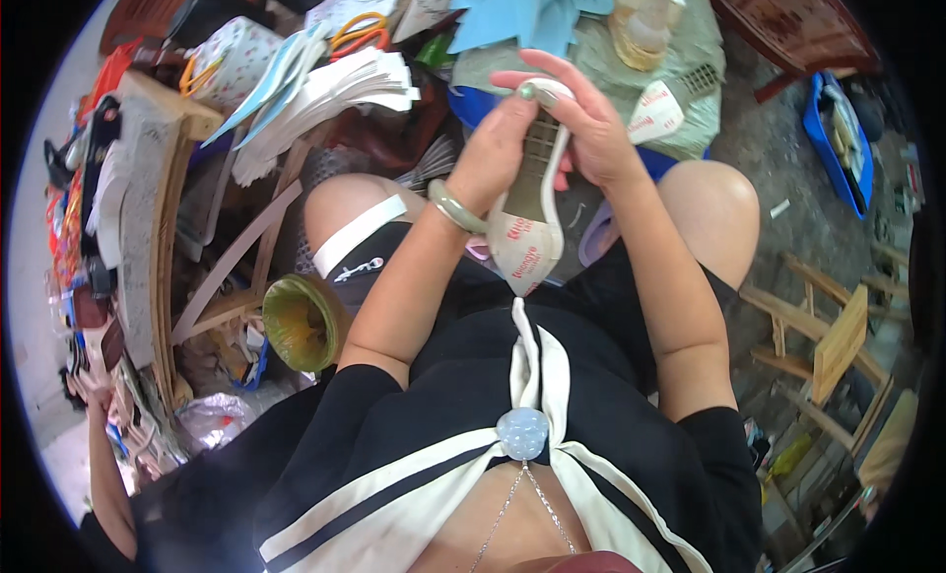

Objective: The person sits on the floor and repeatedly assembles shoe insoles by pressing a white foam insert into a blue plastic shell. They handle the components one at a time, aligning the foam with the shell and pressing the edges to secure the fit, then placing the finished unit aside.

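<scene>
Insole (527, 250) observed at 1 o'clock from centre, pointed end towards 6 o'clock; left hand (498, 144) and right hand (599, 137) both holding its 12 o'clock end. Second insole (662, 110) lies at its 2 o'clock.

The insole (526, 246) is white and grey — red-printed.

Holds both bare forearms (670, 268) raised, with elbows bent. Has left hand (501, 137) and right hand (597, 139) close together; stretches left thumb (516, 108) forward, curves right fingers (558, 68), and perhaps folds left fingers, mostly hidden.
</scene>
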`<state>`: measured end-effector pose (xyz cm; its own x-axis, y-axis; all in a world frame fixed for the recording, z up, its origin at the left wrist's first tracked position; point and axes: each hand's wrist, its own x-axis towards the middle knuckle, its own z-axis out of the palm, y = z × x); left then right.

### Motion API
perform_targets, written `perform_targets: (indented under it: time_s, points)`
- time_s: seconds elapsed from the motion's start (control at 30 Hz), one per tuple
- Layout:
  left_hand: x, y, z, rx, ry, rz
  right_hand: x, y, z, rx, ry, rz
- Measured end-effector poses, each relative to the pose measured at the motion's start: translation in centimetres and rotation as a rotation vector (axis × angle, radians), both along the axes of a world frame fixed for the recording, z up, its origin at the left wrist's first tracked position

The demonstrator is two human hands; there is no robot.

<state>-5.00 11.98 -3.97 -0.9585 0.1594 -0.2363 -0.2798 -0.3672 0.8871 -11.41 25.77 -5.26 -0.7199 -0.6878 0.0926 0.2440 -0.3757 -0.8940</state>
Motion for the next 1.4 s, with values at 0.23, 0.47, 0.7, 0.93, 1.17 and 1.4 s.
perform_targets:
  time_s: [0.23,0.47,0.7,0.93,1.17,1.4]
  points:
    - [0.4,-0.1,-1.0,0.253,-0.104,-0.344,-0.6,0.1,-0.3,-0.144,-0.139,-0.164]
    - [3.9,1.0,-2.9,0.81,-0.078,-0.507,-0.1,-0.7,0.1,-0.767,-0.451,0.181]
    - [4.4,0.6,-0.4,0.644,0.04,-0.498,1.2,-1.8,2.9,-0.753,-0.353,0.306]
    - [-0.1,-8.0,6.7,-1.079,0.297,-0.361,-1.9,-0.1,1.9,-0.359,-0.167,-0.121]
    - [-5.3,-21.1,10.7,-2.256,-0.037,0.116,-0.9,-1.2,-0.7,0.063,-0.106,-0.138]
    - [-3.3,-22.3,7.8,-2.471,0.698,0.289,3.0,-6.4,-4.6,0.363,0.258,0.082]
